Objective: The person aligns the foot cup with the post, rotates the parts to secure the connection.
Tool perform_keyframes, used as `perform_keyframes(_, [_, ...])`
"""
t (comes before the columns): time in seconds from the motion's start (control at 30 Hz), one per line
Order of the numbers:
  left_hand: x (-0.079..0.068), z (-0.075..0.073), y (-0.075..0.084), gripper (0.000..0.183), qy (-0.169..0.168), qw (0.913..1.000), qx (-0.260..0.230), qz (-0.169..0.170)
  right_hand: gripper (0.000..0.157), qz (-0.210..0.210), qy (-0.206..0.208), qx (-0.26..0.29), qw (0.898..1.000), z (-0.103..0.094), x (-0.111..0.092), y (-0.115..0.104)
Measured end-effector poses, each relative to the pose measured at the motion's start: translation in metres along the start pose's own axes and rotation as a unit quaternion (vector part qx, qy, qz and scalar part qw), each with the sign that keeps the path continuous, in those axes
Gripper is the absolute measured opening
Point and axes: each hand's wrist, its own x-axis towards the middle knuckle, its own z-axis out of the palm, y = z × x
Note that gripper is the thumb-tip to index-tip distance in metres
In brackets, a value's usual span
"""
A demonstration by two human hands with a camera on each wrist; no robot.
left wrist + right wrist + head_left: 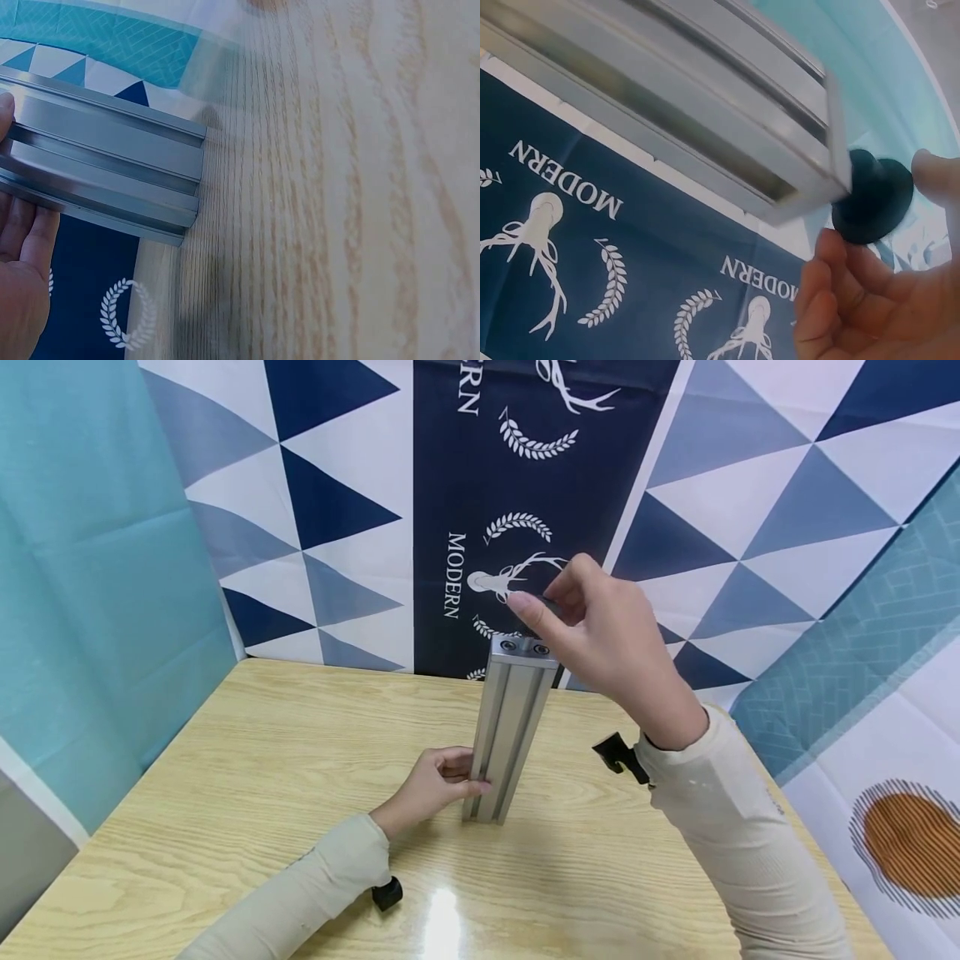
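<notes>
A silver aluminium extrusion profile [512,718] with grooved sides stands on end on the wooden table, leaning slightly. My left hand [429,787] grips it near its lower end, thumb across the front and fingers behind. Two round bolt holes show in the end plate [525,649] on top. Above that plate, my right hand [611,627] pinches a black disc-shaped levelling foot [874,199] between thumb and fingertips. In the right wrist view, the foot's short stem lies right at the end plate's edge. The profile's lower end meets the table in the left wrist view.
The wooden table [337,718] extends around the profile. Patterned cloth [345,510] hangs behind it, with a teal curtain [75,568] on the left and another cloth [877,693] on the right. Black wrist mounts [620,754] stick out from both sleeves.
</notes>
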Motion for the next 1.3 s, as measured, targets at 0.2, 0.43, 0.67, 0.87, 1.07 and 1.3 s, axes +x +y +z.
perform_keyframes(0.2, [0.000,-0.001,-0.001,0.047,0.004,1.0000,0.007,-0.006,0.040,-0.084,-0.119,0.024,0.989,-0.019,0.011,0.010])
perform_keyframes(0.43, [-0.001,-0.001,-0.001,0.049,0.004,0.9999,0.010,-0.003,0.042,-0.198,-0.284,0.067,0.936,-0.038,0.027,0.023])
perform_keyframes(0.67, [-0.002,-0.001,0.001,0.047,0.004,0.9999,0.011,-0.001,0.039,-0.198,-0.281,0.048,0.938,-0.037,0.028,0.023])
perform_keyframes(0.87, [-0.003,0.000,0.002,0.045,0.001,1.0000,0.009,-0.002,0.035,-0.118,-0.224,0.029,0.967,-0.034,0.018,0.016])
perform_keyframes(1.07, [-0.002,0.001,0.002,0.046,0.001,0.9999,0.013,0.001,0.035,-0.057,-0.131,-0.002,0.990,-0.025,0.007,0.003])
perform_keyframes(1.3, [-0.002,0.001,0.002,0.048,0.004,0.9999,0.015,-0.002,0.044,0.001,-0.021,-0.033,0.999,-0.011,-0.002,-0.007])
